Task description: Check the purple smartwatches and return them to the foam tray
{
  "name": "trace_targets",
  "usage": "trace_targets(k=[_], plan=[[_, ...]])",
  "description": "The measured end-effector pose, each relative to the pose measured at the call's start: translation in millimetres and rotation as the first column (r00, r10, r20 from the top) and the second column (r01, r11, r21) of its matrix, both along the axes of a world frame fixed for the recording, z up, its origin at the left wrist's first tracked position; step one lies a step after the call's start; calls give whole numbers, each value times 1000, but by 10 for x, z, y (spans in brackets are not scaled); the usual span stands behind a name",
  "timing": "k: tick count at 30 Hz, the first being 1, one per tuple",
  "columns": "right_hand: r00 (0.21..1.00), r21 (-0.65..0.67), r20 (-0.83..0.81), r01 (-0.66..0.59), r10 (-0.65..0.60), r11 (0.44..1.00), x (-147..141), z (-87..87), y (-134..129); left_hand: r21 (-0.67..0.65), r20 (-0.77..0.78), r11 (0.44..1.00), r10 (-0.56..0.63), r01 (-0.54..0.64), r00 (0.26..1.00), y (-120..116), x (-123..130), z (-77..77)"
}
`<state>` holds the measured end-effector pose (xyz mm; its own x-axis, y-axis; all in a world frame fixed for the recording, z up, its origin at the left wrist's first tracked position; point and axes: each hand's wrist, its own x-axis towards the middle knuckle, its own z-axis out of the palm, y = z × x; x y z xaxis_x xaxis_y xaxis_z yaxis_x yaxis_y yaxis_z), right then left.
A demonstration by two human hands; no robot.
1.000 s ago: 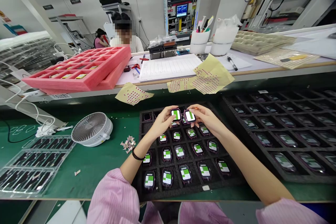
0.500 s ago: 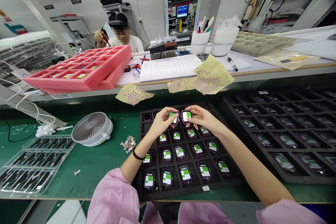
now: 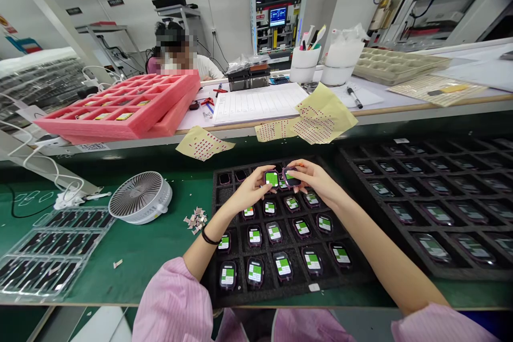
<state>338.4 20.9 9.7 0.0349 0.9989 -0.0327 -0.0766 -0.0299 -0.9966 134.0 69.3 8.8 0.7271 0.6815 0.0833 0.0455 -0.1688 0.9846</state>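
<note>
My left hand (image 3: 255,186) is closed on a smartwatch body (image 3: 271,178) with a lit green and white screen facing me. Close beside it, my right hand (image 3: 311,177) grips a second smartwatch body (image 3: 291,177), tilted, its screen mostly dark with a green patch. Both watches are held over the back rows of a black foam tray (image 3: 267,289). Further watch bodies, such as one (image 3: 283,265) in the front row, lie in the tray's pockets with green and white screens. Between my hands another lit watch partly shows. My fingertips partly hide the watch edges.
Another black foam tray (image 3: 385,224) of watches lies to the right. On the left are a white fan (image 3: 140,197), small loose pieces (image 3: 196,220) and clear plastic trays (image 3: 56,248). A shelf ahead carries pink foam trays (image 3: 136,129); a person sits behind it.
My left hand has shifted slightly right, turning its watch's screen toward me. The right-hand watch has tilted and its screen looks darker. Behind the shelf, the person's head has moved left.
</note>
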Motion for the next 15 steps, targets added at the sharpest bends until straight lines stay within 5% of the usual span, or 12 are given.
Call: trace_targets(k=[15], plan=[[998, 55, 23, -63, 62, 996, -16, 0, -8, -43, 23, 983, 177, -176, 984, -24, 41, 88]])
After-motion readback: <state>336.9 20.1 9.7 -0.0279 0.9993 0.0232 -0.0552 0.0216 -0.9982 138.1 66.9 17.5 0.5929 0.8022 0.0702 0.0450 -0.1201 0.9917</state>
